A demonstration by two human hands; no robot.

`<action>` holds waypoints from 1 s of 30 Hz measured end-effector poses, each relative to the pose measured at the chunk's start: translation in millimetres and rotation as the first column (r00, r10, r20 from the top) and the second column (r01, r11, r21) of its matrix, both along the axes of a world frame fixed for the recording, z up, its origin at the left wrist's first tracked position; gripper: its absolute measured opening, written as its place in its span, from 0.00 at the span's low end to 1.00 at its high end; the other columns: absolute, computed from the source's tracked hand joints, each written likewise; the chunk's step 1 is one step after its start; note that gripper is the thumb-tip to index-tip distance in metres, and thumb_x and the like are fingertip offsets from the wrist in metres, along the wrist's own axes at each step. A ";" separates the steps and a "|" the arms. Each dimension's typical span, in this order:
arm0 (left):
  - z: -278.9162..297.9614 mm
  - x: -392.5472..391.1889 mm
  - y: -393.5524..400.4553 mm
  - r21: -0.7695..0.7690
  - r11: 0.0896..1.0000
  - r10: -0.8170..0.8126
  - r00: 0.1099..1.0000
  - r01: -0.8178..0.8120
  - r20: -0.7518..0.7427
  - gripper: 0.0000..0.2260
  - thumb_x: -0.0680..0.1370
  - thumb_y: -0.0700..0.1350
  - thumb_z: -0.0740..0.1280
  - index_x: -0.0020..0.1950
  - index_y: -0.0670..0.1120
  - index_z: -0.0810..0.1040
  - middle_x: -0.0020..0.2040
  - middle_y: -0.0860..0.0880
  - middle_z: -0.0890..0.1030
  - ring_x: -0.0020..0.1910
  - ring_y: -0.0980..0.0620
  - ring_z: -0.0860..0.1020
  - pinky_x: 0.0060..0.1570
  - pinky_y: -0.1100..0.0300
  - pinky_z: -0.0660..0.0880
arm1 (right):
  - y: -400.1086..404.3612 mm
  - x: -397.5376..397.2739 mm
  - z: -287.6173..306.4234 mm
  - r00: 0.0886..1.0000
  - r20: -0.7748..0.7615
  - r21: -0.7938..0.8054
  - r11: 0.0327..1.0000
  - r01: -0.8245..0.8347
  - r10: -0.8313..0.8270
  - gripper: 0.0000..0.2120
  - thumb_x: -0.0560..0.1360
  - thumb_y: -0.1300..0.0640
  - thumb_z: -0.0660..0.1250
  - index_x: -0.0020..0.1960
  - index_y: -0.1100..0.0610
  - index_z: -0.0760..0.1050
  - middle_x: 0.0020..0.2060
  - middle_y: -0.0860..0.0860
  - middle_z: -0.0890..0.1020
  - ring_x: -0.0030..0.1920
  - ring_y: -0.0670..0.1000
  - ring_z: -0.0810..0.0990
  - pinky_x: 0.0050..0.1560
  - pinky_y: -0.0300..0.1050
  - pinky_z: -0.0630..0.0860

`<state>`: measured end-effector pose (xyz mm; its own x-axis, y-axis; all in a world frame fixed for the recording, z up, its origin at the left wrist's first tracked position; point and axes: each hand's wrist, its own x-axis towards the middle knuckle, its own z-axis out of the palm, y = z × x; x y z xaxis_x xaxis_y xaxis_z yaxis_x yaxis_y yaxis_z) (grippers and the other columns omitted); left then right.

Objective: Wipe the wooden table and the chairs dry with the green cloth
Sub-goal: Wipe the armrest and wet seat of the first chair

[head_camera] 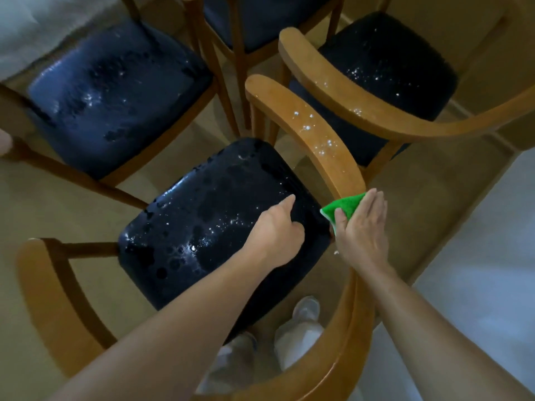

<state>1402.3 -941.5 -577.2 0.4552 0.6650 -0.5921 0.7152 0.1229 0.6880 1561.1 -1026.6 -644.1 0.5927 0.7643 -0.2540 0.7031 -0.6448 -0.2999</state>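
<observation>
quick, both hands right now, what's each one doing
Left hand: holds nothing; it rests on the wet dark seat, fingers hidden.
Right hand: grips the green cloth against the wooden armrest.

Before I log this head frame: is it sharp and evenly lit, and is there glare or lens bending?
Head view: dim, warm light; white glints mark water drops on the nearest dark seat and wooden armrest; the far left chair seat smears with motion blur; wide-angle bending curves the chair backs at the edges; green cloth and right hand read fairly sharp.
</observation>
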 end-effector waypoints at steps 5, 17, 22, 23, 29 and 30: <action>-11.2 21.8 53.2 0.117 0.993 0.014 0.999 -0.008 -0.045 0.28 0.79 0.41 0.58 0.78 0.50 0.53 0.73 0.48 0.65 0.50 0.54 0.78 0.42 0.68 0.72 | 57.1 13.0 -3.1 0.983 -0.009 0.124 0.975 0.184 -0.184 0.34 0.81 0.41 0.44 0.78 0.63 0.48 0.76 0.60 0.58 0.76 0.58 0.56 0.69 0.56 0.62; -40.0 71.7 141.2 0.406 0.909 0.212 0.946 -0.098 -0.246 0.33 0.77 0.42 0.61 0.78 0.51 0.47 0.78 0.47 0.49 0.75 0.45 0.53 0.71 0.48 0.57 | 123.3 29.4 -8.0 0.923 0.180 -0.012 0.939 -0.343 0.339 0.41 0.79 0.38 0.49 0.77 0.64 0.39 0.77 0.63 0.47 0.77 0.60 0.47 0.74 0.59 0.56; -40.1 77.5 207.5 0.503 0.861 0.265 0.906 -0.069 -0.329 0.31 0.81 0.54 0.57 0.78 0.47 0.46 0.78 0.46 0.49 0.76 0.46 0.51 0.71 0.47 0.55 | 84.1 17.7 -2.5 0.984 0.139 -0.162 0.983 -0.092 0.115 0.47 0.74 0.34 0.55 0.77 0.66 0.42 0.75 0.67 0.55 0.73 0.68 0.59 0.68 0.64 0.62; -39.7 79.6 219.9 0.468 0.882 0.260 0.889 -0.059 -0.377 0.32 0.81 0.55 0.58 0.78 0.46 0.46 0.78 0.45 0.50 0.76 0.45 0.52 0.71 0.46 0.56 | 88.0 16.4 -1.8 0.983 0.142 -0.157 0.983 -0.092 0.114 0.46 0.75 0.33 0.52 0.77 0.66 0.45 0.74 0.67 0.57 0.72 0.68 0.60 0.68 0.65 0.63; -46.2 77.0 245.5 0.467 0.869 0.153 0.807 0.165 -0.570 0.31 0.81 0.54 0.58 0.77 0.43 0.49 0.70 0.42 0.68 0.66 0.43 0.71 0.60 0.49 0.73 | 155.4 15.9 -5.9 0.935 0.200 -0.018 0.955 -0.297 0.294 0.38 0.80 0.37 0.41 0.77 0.66 0.45 0.75 0.65 0.55 0.76 0.64 0.54 0.73 0.62 0.56; -47.0 75.0 245.8 0.479 0.854 0.138 0.796 0.206 -0.589 0.30 0.82 0.53 0.57 0.77 0.43 0.48 0.70 0.42 0.68 0.65 0.43 0.71 0.58 0.50 0.73 | 169.3 14.9 -7.2 0.926 0.205 0.011 0.945 -0.327 0.318 0.38 0.80 0.38 0.42 0.77 0.66 0.44 0.76 0.65 0.55 0.76 0.63 0.54 0.73 0.62 0.56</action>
